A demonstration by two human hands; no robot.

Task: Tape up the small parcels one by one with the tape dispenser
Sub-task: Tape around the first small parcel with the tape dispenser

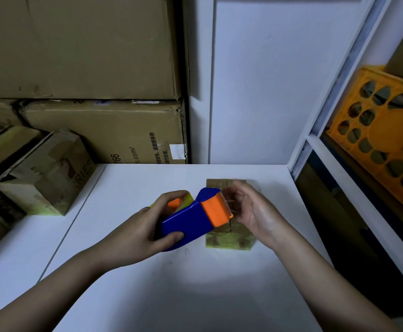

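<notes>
Left hand (pixel 138 232) grips the tape dispenser (pixel 190 219), right hand (pixel 248 209) pinches at its blade – carton (pixel 104 135) reads "766"

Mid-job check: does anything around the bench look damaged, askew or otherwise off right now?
Yes. The big carton at the back of the white table has a crushed, torn right corner. The small box on the left sits tilted. The left hand holds the tape dispenser normally over the small parcel.

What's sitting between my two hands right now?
In the head view, the tape dispenser spans between left hand and right hand, above the small parcel.
</notes>
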